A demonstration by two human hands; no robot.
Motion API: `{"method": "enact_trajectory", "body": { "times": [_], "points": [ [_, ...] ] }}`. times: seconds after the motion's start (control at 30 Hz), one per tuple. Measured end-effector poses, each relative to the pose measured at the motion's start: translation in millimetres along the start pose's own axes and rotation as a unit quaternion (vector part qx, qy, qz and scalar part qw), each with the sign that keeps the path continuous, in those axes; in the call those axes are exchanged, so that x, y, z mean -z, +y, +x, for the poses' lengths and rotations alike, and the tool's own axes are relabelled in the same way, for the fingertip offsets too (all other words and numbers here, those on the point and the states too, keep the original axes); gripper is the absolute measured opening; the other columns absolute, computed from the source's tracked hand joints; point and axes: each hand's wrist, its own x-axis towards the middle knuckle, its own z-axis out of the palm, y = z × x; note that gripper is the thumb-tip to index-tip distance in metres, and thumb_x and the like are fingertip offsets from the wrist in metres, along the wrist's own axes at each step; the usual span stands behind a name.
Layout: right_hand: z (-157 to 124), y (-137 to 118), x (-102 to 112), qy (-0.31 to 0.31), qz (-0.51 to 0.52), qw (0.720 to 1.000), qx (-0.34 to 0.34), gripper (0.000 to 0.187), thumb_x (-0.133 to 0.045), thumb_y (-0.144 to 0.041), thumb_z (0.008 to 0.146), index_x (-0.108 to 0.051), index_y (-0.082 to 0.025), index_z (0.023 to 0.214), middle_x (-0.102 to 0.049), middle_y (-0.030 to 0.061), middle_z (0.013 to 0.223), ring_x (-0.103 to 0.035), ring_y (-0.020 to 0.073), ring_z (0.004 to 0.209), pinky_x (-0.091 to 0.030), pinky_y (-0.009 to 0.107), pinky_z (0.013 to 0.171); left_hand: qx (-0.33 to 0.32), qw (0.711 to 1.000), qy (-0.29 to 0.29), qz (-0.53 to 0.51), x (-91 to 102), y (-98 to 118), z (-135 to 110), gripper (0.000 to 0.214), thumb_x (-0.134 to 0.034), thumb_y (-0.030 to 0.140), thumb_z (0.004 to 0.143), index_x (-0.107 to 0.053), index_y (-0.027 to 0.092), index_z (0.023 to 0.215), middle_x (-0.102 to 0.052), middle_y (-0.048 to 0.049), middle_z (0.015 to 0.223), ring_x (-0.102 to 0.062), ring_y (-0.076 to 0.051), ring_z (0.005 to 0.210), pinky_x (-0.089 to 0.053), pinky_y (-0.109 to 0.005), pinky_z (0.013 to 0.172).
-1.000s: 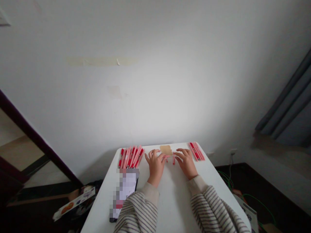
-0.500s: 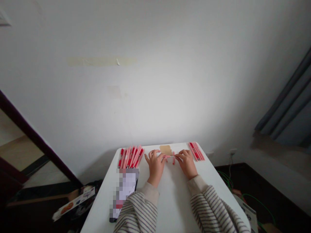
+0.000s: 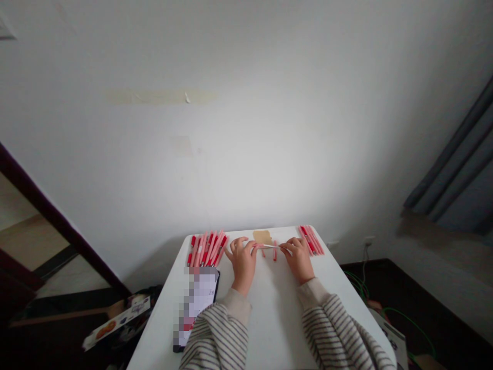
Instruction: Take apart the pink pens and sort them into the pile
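My left hand (image 3: 243, 263) is closed, its fingertips pinching a pink pen barrel (image 3: 259, 245). Out of that barrel toward the right runs a thin white pen refill (image 3: 271, 246). The far end of the refill is pinched by my right hand (image 3: 299, 261), which is closed too. Just below the refill, between the hands, a short pink pen part (image 3: 275, 254) lies on the white table (image 3: 269, 318). A smaller pink piece (image 3: 264, 253) lies beside my left fingertips. Behind them is a tan paper square (image 3: 262, 236).
Several pink and red pens (image 3: 208, 249) lie in a row at the table's back left. A smaller row of pens (image 3: 311, 240) sits at the back right corner. A phone (image 3: 200, 303), partly blurred out, lies by my left forearm. The wall (image 3: 246, 128) stands behind the table.
My hands have moved slightly apart, the left one a little to the left. More of the white refill shows between them.
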Motion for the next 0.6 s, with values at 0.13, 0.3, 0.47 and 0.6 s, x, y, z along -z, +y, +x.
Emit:
{"method": "enact_trajectory", "body": {
  "times": [0.13, 0.3, 0.47, 0.6],
  "points": [
    [-0.3, 2.5, -0.6, 0.004, 0.001, 1.0, -0.002, 0.017, -0.058, -0.024, 0.088, -0.075, -0.024, 0.089, -0.063, 0.0067, 0.085, -0.048, 0.0225, 0.091, -0.041, 0.035, 0.082, 0.004, 1.0, 0.013, 0.0, -2.1, -2.0, 0.1, 0.016, -0.059, 0.041, 0.083, -0.073, 0.034, 0.09, -0.062, -0.0023, 0.113, -0.047, -0.023, 0.112, -0.026, -0.049, 0.103],
    [-0.5, 3.9, -1.3, 0.007, -0.002, 1.0, -0.005, 0.018, -0.058, -0.023, 0.088, -0.075, -0.024, 0.088, -0.064, 0.0065, 0.084, -0.048, 0.0223, 0.089, -0.04, 0.035, 0.081, 0.005, 1.0, 0.029, 0.0, -5.6, -5.3, 0.2, 0.017, -0.059, 0.042, 0.083, -0.073, 0.033, 0.089, -0.063, -0.0029, 0.111, -0.047, -0.024, 0.111, -0.025, -0.051, 0.103],
    [-0.5, 3.6, -1.1, 0.005, -0.005, 1.0, -0.008, 0.017, -0.059, -0.022, 0.087, -0.076, -0.024, 0.088, -0.065, 0.0063, 0.084, -0.048, 0.0223, 0.088, -0.04, 0.034, 0.081, 0.005, 0.999, 0.04, 0.01, -8.0, -7.5, 0.1, 0.019, -0.057, 0.044, 0.084, -0.072, 0.034, 0.089, -0.063, -0.0031, 0.111, -0.047, -0.024, 0.111, -0.023, -0.053, 0.104],
    [-0.3, 2.7, -0.1, 0.001, -0.011, 1.0, -0.011, 0.016, -0.06, -0.022, 0.086, -0.076, -0.024, 0.087, -0.066, 0.0062, 0.083, -0.049, 0.0226, 0.089, -0.04, 0.034, 0.08, 0.014, 0.999, 0.042, 0.014, -7.3, -7.6, 0.4, 0.02, -0.055, 0.044, 0.085, -0.072, 0.034, 0.089, -0.063, -0.0034, 0.111, -0.047, -0.024, 0.111, -0.022, -0.053, 0.105]
  ]
}}
